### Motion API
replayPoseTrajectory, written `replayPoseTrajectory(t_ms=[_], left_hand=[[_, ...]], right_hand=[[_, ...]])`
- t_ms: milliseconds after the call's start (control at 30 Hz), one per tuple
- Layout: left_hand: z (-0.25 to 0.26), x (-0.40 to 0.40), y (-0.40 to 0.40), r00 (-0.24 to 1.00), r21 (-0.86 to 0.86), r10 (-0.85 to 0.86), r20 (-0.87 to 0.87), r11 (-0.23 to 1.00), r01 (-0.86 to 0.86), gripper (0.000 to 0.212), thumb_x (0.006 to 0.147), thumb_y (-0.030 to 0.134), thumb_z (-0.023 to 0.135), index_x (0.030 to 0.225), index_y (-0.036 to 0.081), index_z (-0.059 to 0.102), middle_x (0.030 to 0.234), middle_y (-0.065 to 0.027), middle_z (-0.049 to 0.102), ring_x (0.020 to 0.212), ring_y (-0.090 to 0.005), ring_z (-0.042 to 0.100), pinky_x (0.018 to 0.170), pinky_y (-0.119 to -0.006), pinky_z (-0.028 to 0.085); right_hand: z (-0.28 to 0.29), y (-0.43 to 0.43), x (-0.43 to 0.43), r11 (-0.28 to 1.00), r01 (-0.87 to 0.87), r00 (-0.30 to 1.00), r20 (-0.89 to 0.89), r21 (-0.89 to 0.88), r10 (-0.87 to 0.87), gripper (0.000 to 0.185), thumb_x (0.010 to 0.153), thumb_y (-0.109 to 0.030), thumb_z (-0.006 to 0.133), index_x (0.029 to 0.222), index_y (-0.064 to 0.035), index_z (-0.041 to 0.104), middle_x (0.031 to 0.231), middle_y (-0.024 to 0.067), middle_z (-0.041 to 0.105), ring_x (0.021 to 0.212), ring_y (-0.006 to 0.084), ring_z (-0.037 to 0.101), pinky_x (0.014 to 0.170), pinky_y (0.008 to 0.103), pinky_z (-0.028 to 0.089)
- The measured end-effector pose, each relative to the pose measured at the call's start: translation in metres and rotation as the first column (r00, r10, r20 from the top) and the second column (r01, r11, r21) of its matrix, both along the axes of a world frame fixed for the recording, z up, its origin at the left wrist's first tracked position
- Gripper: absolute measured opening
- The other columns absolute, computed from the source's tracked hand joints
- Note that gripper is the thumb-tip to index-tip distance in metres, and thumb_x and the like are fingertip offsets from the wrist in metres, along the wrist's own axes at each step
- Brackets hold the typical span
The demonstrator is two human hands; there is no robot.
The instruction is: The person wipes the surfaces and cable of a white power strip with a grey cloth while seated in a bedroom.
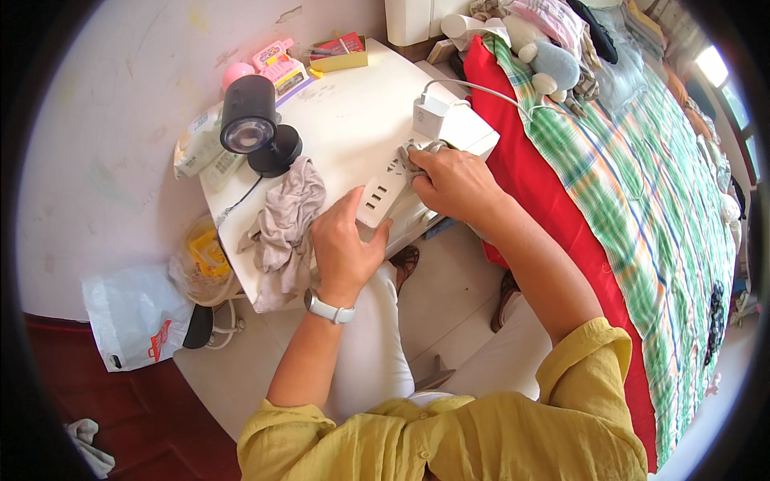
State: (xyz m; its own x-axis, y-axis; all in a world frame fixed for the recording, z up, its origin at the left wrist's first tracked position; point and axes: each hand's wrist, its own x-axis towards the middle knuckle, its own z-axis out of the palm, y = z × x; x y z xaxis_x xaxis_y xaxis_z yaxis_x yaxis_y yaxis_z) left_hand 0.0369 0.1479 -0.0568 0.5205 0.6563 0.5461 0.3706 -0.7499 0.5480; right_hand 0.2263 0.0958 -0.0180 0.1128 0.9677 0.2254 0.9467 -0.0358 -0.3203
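Observation:
A white power strip [378,191] with sockets and several USB ports lies slanted over the white cabinet top. My left hand [345,243] grips its near end between thumb and fingers. At its far end, my right hand [452,182] presses a bunched grey cloth [415,157] against the socket face, partly covering it. Just beyond that hand stands a white charger [429,116] with a cable plugged into its top. A second, crumpled beige-grey cloth [292,210] lies left of my left hand and hangs over the cabinet's near edge.
The white cabinet [355,102] bears a black lamp [248,114], a wipes pack [198,144], pink toys [280,63] and a yellow box of pens [340,54]. Right of it is a bed with a green plaid sheet [601,192]. Plastic bags [135,318] hang at the left.

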Motion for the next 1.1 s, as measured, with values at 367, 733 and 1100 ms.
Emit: replayPoseTrajectory(t_ms=[367, 733, 1100], left_hand=[[-0.003, 0.0, 0.0, 1.0, -0.016, 0.016, 0.016, 1.0, -0.016, 0.047, 0.067, 0.012, 0.076, 0.109, -0.001, 0.058, 0.091, -0.0188, 0.066, 0.082, -0.0353, 0.063, 0.072, -0.041, 0.049], [-0.004, -0.001, -0.002, 0.999, -0.002, 0.038, -0.016, 0.999, -0.038, 0.053, 0.065, 0.013, 0.078, 0.113, -0.001, 0.058, 0.096, -0.0186, 0.066, 0.086, -0.0357, 0.063, 0.076, -0.04, 0.049], [-0.001, 0.0, -0.004, 0.999, 0.003, 0.044, 0.006, 0.999, -0.044, 0.049, 0.065, 0.014, 0.078, 0.107, -0.002, 0.059, 0.087, -0.0183, 0.065, 0.078, -0.0354, 0.063, 0.071, -0.042, 0.049]], right_hand=[[-0.041, -0.066, 0.019, 0.997, 0.081, 0.959, -0.273, -0.01, -0.081, 0.037, 0.076, -0.014, 0.052, 0.111, -0.0054, 0.058, 0.078, 0.0223, 0.06, 0.074, 0.0386, 0.059, 0.067, 0.0461, 0.047], [0.004, -0.007, 0.011, 0.995, 0.1, 0.985, 0.137, 0.008, -0.1, 0.046, 0.075, -0.014, 0.058, 0.12, -0.008, 0.054, 0.083, 0.0201, 0.062, 0.071, 0.0339, 0.064, 0.062, 0.0446, 0.051], [-0.018, -0.001, 0.013, 0.982, 0.19, 0.977, 0.093, 0.011, -0.19, 0.037, 0.073, -0.016, 0.062, 0.109, -0.009, 0.059, 0.078, 0.0173, 0.065, 0.073, 0.0352, 0.064, 0.065, 0.0446, 0.051]])
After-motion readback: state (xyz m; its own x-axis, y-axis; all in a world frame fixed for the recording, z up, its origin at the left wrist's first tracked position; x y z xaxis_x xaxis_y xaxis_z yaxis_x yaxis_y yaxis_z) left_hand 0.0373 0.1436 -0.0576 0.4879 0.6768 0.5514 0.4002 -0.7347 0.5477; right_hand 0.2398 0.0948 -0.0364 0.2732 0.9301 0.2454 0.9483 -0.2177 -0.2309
